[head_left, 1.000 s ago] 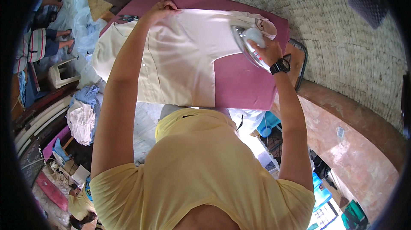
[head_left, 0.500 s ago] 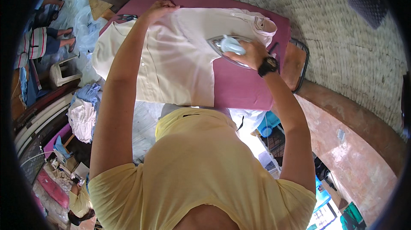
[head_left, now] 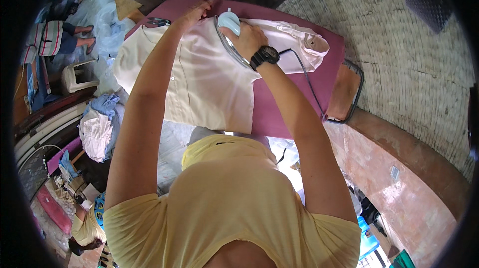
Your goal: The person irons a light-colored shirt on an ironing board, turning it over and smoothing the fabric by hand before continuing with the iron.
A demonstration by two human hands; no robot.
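A cream button-up shirt (head_left: 209,93) lies spread over a padded ironing board with a maroon cover (head_left: 279,111), its collar toward the right end. My right hand (head_left: 249,42) is wrapped round the handle of a pale blue iron (head_left: 229,21), which rests on the shirt near the far edge, its tip pointing away from me. Beside the iron, my left hand (head_left: 196,13) has its fingers curled at the shirt's far edge and seems to pinch the cloth. From behind my right wrist a black cord (head_left: 305,68) runs over the board's right side.
A small dark tool (head_left: 158,21) lies at the board's far left. A metal-framed rest (head_left: 345,93) juts out at its right end. Piled clothes (head_left: 97,131) and a white stool (head_left: 79,77) are at left, with people's legs beyond. A low wall (head_left: 394,168) curves along the right.
My right hand has slid the iron leftward and away from me across the shirt, close to my left hand. The cord now shows. My left hand's fingers look more curled at the edge.
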